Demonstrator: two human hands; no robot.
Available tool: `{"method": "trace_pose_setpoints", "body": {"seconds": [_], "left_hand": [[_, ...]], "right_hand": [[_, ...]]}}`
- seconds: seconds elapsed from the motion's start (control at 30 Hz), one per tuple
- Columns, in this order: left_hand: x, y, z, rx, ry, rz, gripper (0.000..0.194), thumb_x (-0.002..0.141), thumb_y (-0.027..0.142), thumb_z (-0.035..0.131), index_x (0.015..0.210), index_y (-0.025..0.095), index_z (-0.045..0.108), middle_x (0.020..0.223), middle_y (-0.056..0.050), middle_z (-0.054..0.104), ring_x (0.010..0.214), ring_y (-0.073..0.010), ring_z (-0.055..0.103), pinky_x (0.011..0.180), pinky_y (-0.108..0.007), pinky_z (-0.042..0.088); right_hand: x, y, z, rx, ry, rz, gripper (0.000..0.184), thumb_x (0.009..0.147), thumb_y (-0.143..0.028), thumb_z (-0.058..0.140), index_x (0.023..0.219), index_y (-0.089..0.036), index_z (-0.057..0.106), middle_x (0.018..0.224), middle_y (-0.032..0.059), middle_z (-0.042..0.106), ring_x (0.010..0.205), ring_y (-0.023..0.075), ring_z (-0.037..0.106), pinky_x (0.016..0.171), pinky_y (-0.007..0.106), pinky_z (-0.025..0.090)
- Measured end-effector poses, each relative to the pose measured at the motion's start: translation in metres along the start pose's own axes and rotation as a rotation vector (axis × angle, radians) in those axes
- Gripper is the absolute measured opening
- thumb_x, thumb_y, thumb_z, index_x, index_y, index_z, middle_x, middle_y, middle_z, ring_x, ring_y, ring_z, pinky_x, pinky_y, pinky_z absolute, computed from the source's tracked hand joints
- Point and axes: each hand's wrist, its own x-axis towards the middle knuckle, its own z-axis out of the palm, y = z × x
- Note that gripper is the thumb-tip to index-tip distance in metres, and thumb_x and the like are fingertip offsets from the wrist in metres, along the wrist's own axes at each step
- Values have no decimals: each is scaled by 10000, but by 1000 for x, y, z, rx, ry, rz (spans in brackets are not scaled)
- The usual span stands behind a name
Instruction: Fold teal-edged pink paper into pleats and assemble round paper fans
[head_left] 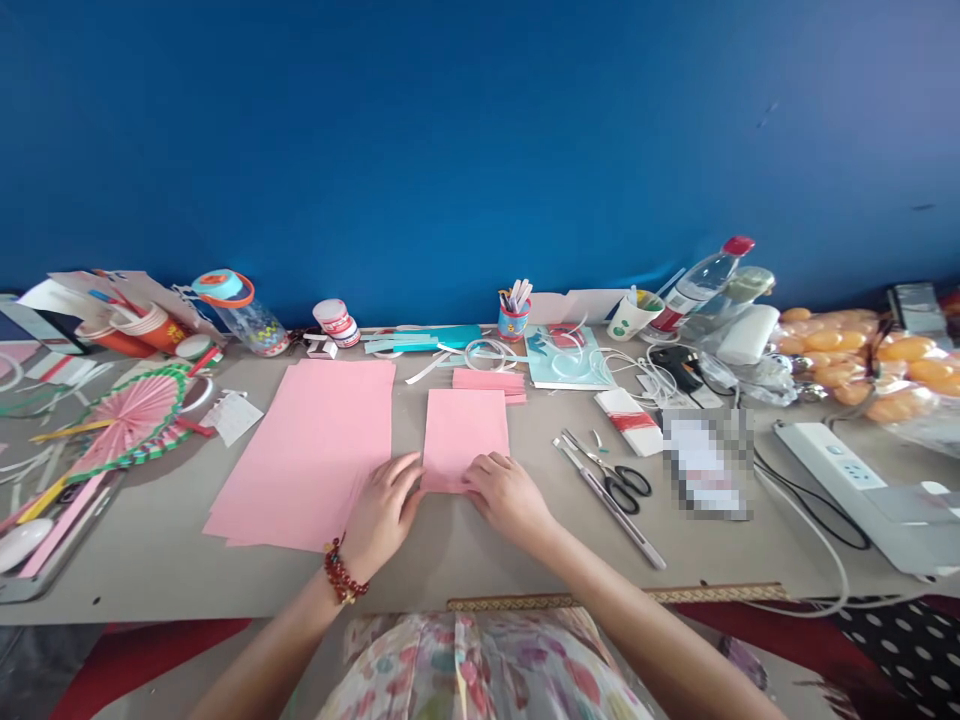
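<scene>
A smaller pink paper sheet [465, 430] lies flat on the table in front of me, with a narrow folded band along its near edge. My left hand [382, 508] is at its lower left corner, thumb and fingers closed on the edge. At the lower right, my right hand [511, 497] has its fingers curled over the same near edge, and its thumb is partly hidden. Left of the sheet is a stack of larger pink paper [319, 445], close to my left hand. Folded pink paper strips [487, 382] lie just beyond the small sheet.
To the right are black-handled scissors [626, 485], a utility knife [619, 515] and a white power strip [862, 480]. A pink paper fan [135, 415] lies at the left. A water bottle [244, 315], a pen cup [514, 318] and a plastic bottle [697, 290] line the blue wall.
</scene>
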Motion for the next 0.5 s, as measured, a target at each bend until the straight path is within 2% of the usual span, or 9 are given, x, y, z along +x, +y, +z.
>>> {"method": "trace_pose_setpoints", "body": {"seconds": [0.13,0.23,0.3,0.4,0.47,0.5], "left_hand": [[-6,8,-10,-143,122,-150,130,958,316,508,995,207,567,1069,-79,642,1018,-225,634,881,-382,529],[-6,23,-12,-296,128,-200,151,939,352,549,993,212,561,958,-52,660,887,-194,661,766,-316,549],[-1,35,-8,-357,115,-157,189,909,358,603,1034,220,575,959,-43,676,877,-190,668,728,-292,551],[11,52,0,-345,245,-101,82,927,287,577,959,215,602,899,-39,691,838,-181,673,725,-288,549],[19,57,0,-299,360,-9,85,934,203,548,994,210,607,938,-56,699,883,-183,674,774,-301,550],[22,58,-2,-267,412,68,137,926,158,540,1036,208,604,979,-67,700,925,-188,670,810,-315,546]], "right_hand": [[5,4,0,332,22,71,55,859,-143,620,821,-182,630,847,30,668,813,176,591,714,281,437],[1,2,-1,677,85,172,77,883,-249,622,830,-193,623,798,-3,667,721,140,592,644,242,428],[-1,-4,2,842,97,196,120,887,-308,620,846,-195,619,761,-14,660,673,130,592,615,233,433],[-2,-15,4,958,97,155,88,894,-287,594,906,-201,611,726,-20,656,645,131,611,613,238,469],[-3,-19,-1,906,188,101,100,895,-270,591,974,-210,603,813,1,673,687,138,629,646,256,502],[-4,-19,-6,828,283,70,123,886,-266,608,998,-216,597,872,17,672,721,144,631,665,270,513]]}}
